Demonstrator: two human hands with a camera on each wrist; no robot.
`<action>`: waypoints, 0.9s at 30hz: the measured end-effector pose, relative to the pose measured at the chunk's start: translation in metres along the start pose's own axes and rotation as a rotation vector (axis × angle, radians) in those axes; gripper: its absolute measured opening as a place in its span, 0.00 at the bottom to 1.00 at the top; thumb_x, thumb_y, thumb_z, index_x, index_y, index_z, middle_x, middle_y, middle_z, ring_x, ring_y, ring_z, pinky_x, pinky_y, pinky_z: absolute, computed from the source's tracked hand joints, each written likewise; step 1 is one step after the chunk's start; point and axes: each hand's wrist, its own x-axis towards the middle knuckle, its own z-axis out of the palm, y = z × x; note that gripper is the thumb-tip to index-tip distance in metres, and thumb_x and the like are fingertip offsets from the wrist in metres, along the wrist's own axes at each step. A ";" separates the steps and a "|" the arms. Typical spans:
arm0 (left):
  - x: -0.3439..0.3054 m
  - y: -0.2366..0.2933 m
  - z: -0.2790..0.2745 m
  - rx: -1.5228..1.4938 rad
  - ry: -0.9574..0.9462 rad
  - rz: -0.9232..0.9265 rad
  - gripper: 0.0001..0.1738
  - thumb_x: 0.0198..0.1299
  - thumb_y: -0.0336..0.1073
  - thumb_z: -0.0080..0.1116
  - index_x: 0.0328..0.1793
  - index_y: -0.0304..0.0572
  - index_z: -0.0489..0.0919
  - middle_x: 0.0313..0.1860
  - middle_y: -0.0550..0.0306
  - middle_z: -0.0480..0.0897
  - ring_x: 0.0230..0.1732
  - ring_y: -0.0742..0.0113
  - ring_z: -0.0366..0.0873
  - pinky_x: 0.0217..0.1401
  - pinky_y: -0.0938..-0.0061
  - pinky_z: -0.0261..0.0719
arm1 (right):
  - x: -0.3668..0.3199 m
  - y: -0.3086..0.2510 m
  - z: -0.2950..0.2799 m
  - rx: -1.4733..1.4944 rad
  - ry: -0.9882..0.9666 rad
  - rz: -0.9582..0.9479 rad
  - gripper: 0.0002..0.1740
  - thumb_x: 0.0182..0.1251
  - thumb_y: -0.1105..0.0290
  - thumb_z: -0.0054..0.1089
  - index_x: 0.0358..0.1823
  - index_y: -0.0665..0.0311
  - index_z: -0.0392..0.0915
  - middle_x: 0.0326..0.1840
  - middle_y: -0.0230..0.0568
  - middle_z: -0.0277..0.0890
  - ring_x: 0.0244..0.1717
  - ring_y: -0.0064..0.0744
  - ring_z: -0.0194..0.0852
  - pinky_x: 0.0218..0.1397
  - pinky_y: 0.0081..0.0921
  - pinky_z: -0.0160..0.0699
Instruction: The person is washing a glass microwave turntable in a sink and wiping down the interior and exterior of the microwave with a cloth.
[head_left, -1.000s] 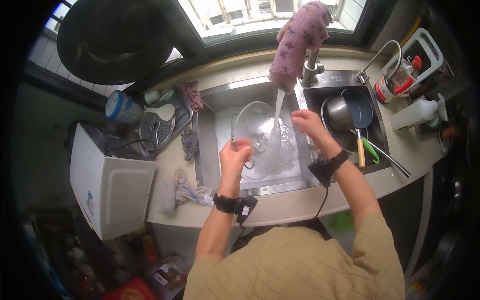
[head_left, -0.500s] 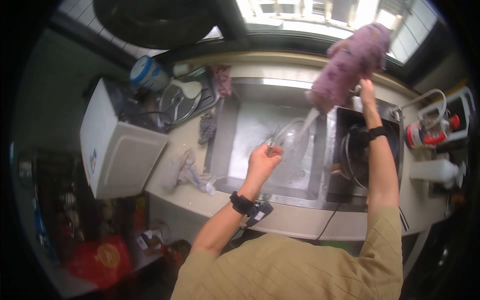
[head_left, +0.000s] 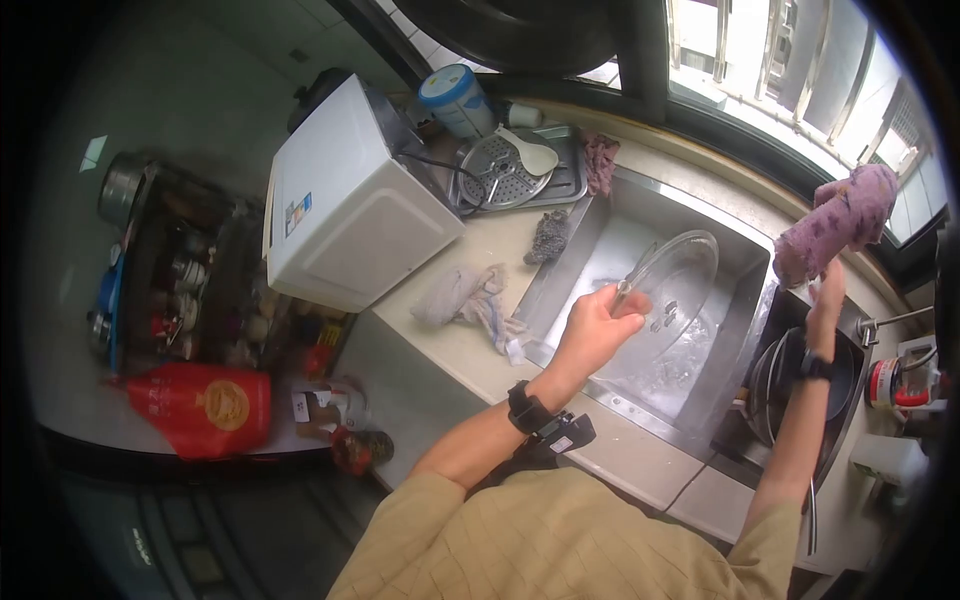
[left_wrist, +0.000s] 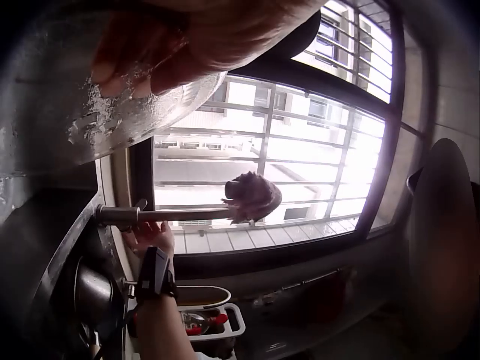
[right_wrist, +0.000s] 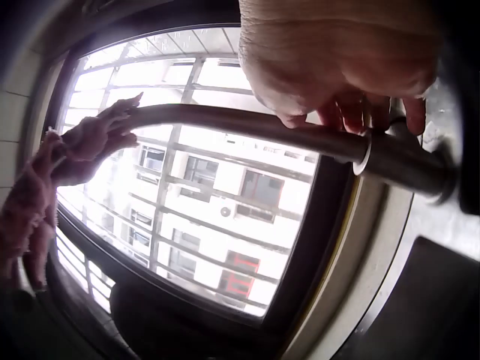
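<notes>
My left hand [head_left: 600,330] grips the rim of a clear glass pot lid [head_left: 680,285], which stands tilted over the large sink basin [head_left: 745,270]. Wet patches show on the glass in the left wrist view, close by the fingers. My right hand [head_left: 826,300] is at the base of the metal faucet [right_wrist: 401,161], its fingers reaching behind the post by the small lever. A pink patterned cloth [head_left: 840,222] wraps the end of the spout. No water stream shows beneath it.
A small basin right of the large one holds dark pots [head_left: 775,390]. Left of the sink lie a rag [head_left: 465,295], a grey scrubber [head_left: 549,237] and a perforated steel plate [head_left: 505,172]. A white appliance [head_left: 365,215] stands at the counter's left. Bottles [head_left: 885,458] stand far right.
My right hand has moved from above the sink to the faucet base. The water stream seen earlier no longer runs. My left hand keeps hold of the lid. The head view has swung left.
</notes>
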 end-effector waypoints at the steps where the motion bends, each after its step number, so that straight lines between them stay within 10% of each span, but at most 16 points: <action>1: -0.002 0.002 -0.005 -0.012 0.000 0.069 0.14 0.52 0.25 0.55 0.46 0.29 0.75 0.41 0.55 0.80 0.42 0.76 0.76 0.41 0.83 0.73 | -0.017 0.014 0.000 -0.032 -0.055 -0.015 0.19 0.66 0.57 0.47 0.53 0.60 0.70 0.42 0.31 0.73 0.39 0.18 0.71 0.35 0.15 0.65; 8: -0.052 0.033 -0.069 0.405 -0.010 0.363 0.11 0.52 0.27 0.58 0.42 0.33 0.77 0.28 0.58 0.81 0.26 0.81 0.71 0.29 0.82 0.69 | -0.215 0.039 0.056 -0.120 -0.644 0.114 0.17 0.66 0.61 0.50 0.51 0.63 0.73 0.41 0.32 0.76 0.38 0.23 0.76 0.34 0.19 0.74; 12: -0.089 0.036 -0.123 0.504 0.098 0.596 0.10 0.50 0.26 0.60 0.40 0.36 0.79 0.20 0.54 0.74 0.20 0.79 0.65 0.22 0.80 0.66 | -0.291 0.049 0.108 -0.614 -0.883 -0.224 0.19 0.57 0.64 0.59 0.48 0.65 0.75 0.46 0.46 0.75 0.44 0.36 0.76 0.43 0.27 0.76; 13: -0.099 0.041 -0.136 0.504 0.121 0.579 0.07 0.50 0.30 0.59 0.36 0.41 0.78 0.18 0.48 0.74 0.18 0.53 0.72 0.20 0.70 0.67 | -0.305 0.058 0.124 -0.672 -0.904 -0.442 0.20 0.55 0.64 0.60 0.49 0.64 0.74 0.50 0.49 0.73 0.49 0.41 0.73 0.49 0.30 0.72; 18: -0.129 0.033 -0.201 0.498 0.251 0.602 0.09 0.50 0.28 0.60 0.39 0.39 0.79 0.18 0.50 0.75 0.16 0.62 0.72 0.21 0.75 0.68 | -0.366 0.092 0.233 -0.736 -0.946 -0.887 0.35 0.50 0.61 0.65 0.62 0.53 0.62 0.67 0.47 0.55 0.66 0.54 0.52 0.64 0.47 0.57; 27: -0.146 0.002 -0.255 0.681 0.368 0.565 0.12 0.50 0.25 0.60 0.42 0.34 0.79 0.26 0.56 0.82 0.19 0.75 0.70 0.25 0.81 0.68 | -0.383 0.137 0.269 -0.827 -0.715 -1.105 0.23 0.49 0.74 0.53 0.50 0.51 0.69 0.46 0.41 0.65 0.45 0.42 0.68 0.40 0.40 0.70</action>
